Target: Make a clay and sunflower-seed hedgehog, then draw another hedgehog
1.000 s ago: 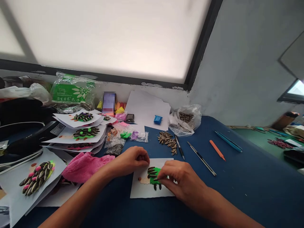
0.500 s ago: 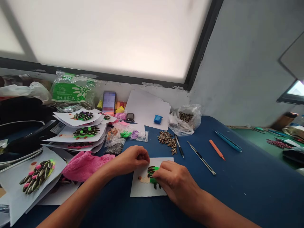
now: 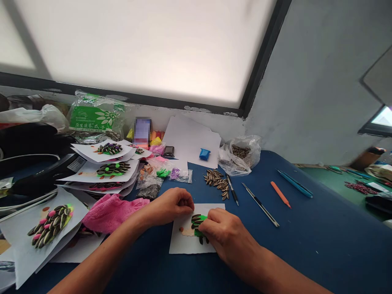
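Seeds (image 3: pixel 195 221) on green clay (image 3: pixel 202 218), paper (image 3: pixel 180 247) beneath, right hand (image 3: pixel 228 232) touching

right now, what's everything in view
window: one, white, above
printed bag: one, green, left
black objects: count unclear, left
decorated sheets: several, white, left
cloth: one, pink, left
small bags: several, multicoloured, centre
packet: one, blue, on paper
seed bag: one, clear, back
seeds: many, striped, centre
pen: one, black, beside seeds
slim tool: one, silver, right
marker: one, orange, right
slender item: count unclear, blue, right
table: one, blue, below
worksheet: one, white, front
left hand: one, worksheet edge
right hand: one, over worksheet
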The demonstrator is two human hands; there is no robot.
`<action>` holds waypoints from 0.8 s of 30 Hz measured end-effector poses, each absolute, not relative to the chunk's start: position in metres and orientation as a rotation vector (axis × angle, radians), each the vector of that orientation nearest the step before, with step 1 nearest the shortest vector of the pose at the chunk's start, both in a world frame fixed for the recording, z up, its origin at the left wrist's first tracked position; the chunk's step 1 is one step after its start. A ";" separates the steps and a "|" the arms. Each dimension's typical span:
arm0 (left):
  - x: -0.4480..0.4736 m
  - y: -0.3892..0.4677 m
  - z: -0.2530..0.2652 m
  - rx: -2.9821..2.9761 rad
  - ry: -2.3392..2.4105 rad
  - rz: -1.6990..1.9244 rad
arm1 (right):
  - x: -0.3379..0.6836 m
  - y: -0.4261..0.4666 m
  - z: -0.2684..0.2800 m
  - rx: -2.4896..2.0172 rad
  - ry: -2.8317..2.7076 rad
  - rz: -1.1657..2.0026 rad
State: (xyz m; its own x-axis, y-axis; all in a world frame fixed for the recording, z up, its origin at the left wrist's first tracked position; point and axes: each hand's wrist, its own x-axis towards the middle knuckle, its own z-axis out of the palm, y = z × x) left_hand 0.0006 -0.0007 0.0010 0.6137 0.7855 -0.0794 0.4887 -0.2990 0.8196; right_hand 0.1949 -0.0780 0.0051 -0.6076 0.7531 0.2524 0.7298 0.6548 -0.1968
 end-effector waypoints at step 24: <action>0.002 -0.002 0.003 1.960 1.025 0.390 | 0.219 -0.059 0.028 -1.524 -2.363 -0.214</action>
